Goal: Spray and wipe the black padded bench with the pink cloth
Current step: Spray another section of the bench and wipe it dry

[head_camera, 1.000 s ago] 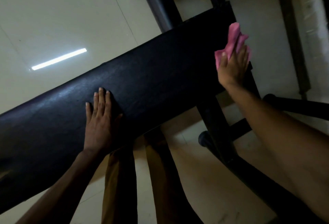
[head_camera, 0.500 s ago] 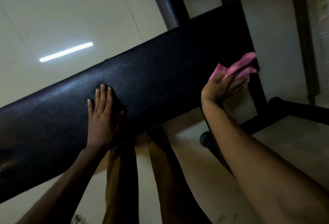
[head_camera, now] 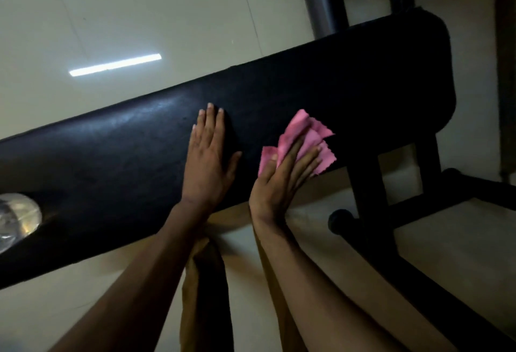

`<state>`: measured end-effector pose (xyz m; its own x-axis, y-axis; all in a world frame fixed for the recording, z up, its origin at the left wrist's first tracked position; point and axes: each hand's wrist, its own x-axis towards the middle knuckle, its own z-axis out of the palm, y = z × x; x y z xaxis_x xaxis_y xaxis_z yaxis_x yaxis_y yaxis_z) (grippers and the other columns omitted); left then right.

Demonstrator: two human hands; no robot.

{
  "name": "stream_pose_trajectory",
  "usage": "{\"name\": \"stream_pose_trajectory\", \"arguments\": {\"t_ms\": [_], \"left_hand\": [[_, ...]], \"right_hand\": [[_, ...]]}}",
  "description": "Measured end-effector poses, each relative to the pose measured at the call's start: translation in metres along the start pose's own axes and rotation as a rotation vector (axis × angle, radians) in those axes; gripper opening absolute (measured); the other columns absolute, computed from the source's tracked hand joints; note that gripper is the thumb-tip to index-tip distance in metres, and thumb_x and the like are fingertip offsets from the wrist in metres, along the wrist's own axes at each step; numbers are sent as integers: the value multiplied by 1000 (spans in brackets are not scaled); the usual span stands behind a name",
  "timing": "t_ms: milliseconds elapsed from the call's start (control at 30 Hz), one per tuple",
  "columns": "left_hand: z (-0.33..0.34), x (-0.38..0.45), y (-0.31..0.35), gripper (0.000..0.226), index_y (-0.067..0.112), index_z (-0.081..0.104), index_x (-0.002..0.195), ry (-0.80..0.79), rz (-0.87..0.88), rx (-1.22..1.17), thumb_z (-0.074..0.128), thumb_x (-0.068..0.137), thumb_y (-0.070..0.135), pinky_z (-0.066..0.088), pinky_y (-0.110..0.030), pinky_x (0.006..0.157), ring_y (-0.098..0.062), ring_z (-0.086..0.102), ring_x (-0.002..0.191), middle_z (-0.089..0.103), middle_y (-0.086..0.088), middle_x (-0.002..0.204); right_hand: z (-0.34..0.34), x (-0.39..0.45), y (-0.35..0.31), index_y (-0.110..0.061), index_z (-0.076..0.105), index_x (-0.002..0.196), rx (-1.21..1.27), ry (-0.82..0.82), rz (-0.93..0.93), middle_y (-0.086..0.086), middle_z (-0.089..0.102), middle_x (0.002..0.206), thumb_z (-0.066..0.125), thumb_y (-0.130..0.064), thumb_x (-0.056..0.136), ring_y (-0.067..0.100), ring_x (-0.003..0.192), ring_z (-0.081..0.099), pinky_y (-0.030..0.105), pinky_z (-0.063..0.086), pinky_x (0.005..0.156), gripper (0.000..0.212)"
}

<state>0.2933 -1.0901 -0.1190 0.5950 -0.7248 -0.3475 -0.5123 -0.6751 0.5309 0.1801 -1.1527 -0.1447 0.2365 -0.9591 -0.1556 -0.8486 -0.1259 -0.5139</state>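
Since 0.5 s ago, slid along the black padded bench (head_camera: pixel 349 77) from its far end toward the left hand (head_camera: pixel 208 156). Right-hand fingers (head_camera: pixel 300 161) straight, together, pressing the pink cloth (head_camera: pixel 303 142) flat near the bench's front edge. Left fingers straight, flat beside it. Clear bottle (head_camera: pixel 16 217) at bench's other end.

The bench (head_camera: pixel 349 94) is a long black padded board with a rounded end at the right, running diagonally from lower left up to upper right; its surface shines faintly near the middle. The cloth (head_camera: pixel 310 139) is pink, crumpled, with ragged edges, and lies on the pad near its front edge, toward the right end, pressed flat under the right hand (head_camera: pixel 282 181).
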Motion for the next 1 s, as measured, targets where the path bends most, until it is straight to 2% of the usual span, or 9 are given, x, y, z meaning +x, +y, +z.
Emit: {"name": "stream_pose_trajectory", "arguments": {"t_ms": [167,367,433,567,633,733,833,900,1000], "left_hand": [[-23,-30,-56,76,8,5,158,33,-78,79,46,103,40,-3,-44,125,-25,-9,153,-5,-14,166],[-50,-116,-160,75,10,6,159,8,-155,203,41,103,46,1,-45,125,-23,-4,154,-2,-10,166],[-55,-133,-179,73,11,7,159,7,-123,214,39,104,45,1,-42,125,-21,-2,154,0,-9,166],[-51,-149,-190,74,9,5,159,26,-126,213,34,103,48,1,-43,125,-21,-3,154,-2,-9,166],[-48,-155,-187,76,8,3,158,49,-188,180,33,102,50,1,-44,125,-22,-3,154,-4,-9,166],[-40,-164,-186,73,9,3,159,64,-241,158,34,104,47,-1,-43,125,-22,-4,154,-3,-9,166],[-39,-168,-189,77,10,1,159,47,-235,134,39,103,46,-4,-42,124,-21,-7,153,-5,-8,166],[-40,-166,-192,78,11,0,158,33,-216,126,39,102,47,-5,-41,124,-21,-10,153,-9,-6,165],[-39,-167,-194,77,11,-2,158,13,-220,145,36,103,49,-5,-43,124,-20,-12,152,-12,-6,164]], "right_hand": [[25,-59,-29,-16,22,157,-327,-287,-423,21,6,164,31,-43,101,38,152,2,56,4,122,63],[36,-21,-31,-12,15,158,-651,-455,-1223,20,14,164,51,-45,93,36,151,13,52,10,123,81],[33,3,-39,-8,16,157,-634,-372,-1102,22,19,162,43,-49,96,37,150,18,56,14,122,78],[52,-3,-80,-8,11,157,-397,-180,-342,20,8,164,19,-47,99,35,153,6,56,7,122,71],[68,-32,-99,-10,11,158,-424,-229,-425,20,5,165,18,-49,98,36,153,4,56,5,122,72],[75,-60,-100,-11,9,158,-557,-525,-1026,20,5,165,29,-47,100,34,153,3,52,2,124,72],[61,-27,-105,-11,5,159,-626,-655,-1331,15,2,166,25,-51,100,29,153,0,49,4,124,74],[59,-7,-115,-11,11,158,-523,-552,-1171,13,3,165,25,-50,99,27,152,2,51,5,124,72],[85,-12,-140,-12,7,158,-397,-301,-504,13,3,166,31,-43,103,30,153,2,54,3,123,68]]}}
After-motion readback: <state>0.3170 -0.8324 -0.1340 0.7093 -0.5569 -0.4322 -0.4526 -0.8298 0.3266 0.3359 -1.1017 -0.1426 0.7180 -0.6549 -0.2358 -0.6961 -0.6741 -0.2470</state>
